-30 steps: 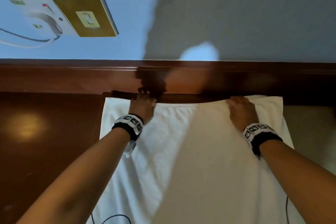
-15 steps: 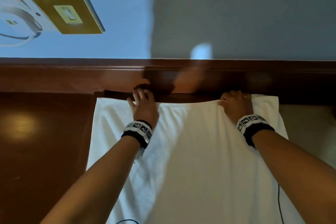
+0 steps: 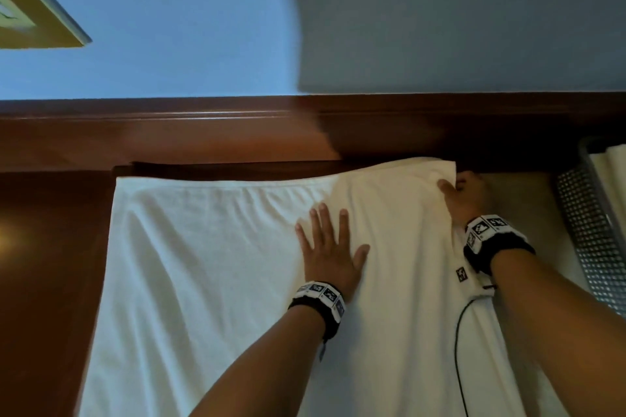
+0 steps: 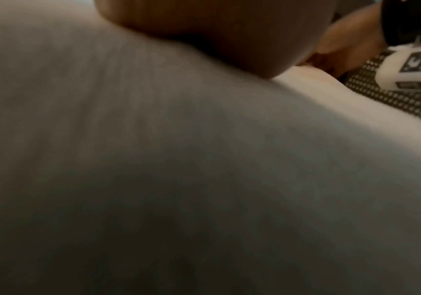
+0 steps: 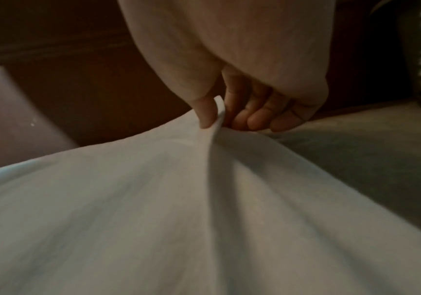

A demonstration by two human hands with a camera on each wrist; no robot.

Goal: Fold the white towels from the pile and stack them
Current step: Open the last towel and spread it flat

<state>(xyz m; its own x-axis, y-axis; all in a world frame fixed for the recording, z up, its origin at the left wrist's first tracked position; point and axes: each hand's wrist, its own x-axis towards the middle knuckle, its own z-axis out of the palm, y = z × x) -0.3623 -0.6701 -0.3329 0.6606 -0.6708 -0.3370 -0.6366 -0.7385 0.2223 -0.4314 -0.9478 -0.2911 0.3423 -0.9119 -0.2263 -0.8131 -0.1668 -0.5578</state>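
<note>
The towel (image 3: 216, 281) lay spread flat on the table (image 3: 44, 264), its far edge along the wooden ledge (image 3: 203, 142). A second earlier both hands had been up at that far edge, smoothing it against the ledge. By this moment the left hand (image 3: 330, 254) had drawn back toward the middle and lay flat on the cloth, fingers (image 3: 323, 217) straight and spread, pressing it down. The right hand (image 3: 469, 196) had slid out to the far right corner, where thumb and fingers (image 5: 252, 117) were clamped on the hem, lifting it so the cloth rose in a soft ridge. That suggested the straightening was over and the first fold was starting: the left hand would probably serve as the anchor or crease line while the right carried its corner across. A mesh basket (image 3: 589, 237) holding more white cloth stood just right of the towel.
</note>
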